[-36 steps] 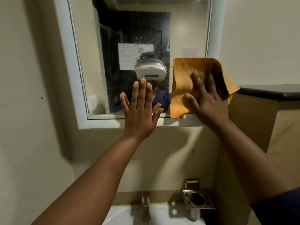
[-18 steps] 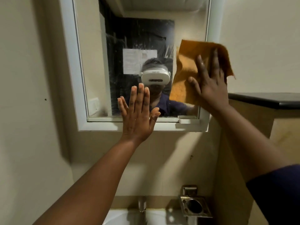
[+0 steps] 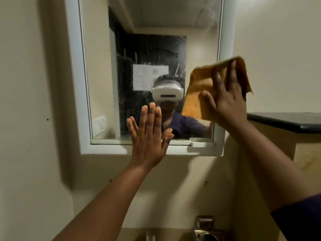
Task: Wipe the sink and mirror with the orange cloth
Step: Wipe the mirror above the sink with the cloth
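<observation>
Your right hand [image 3: 227, 101] presses the orange cloth [image 3: 205, 87] flat-fingered; the streaked mirror [image 3: 151, 53] lies up-left, above your open left hand [image 3: 149, 138]

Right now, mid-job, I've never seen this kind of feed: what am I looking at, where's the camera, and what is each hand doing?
No machine here: these are a person's two bare hands, filmed by a camera worn on the head; that headset shows reflected in the mirror. The right hand presses the orange cloth with spread fingers over the mirror's right edge. The left hand lies flat and open against the mirror's lower edge and white frame, holding nothing. At the bottom, a metal holder is partly visible. A dark ledge sits right.
</observation>
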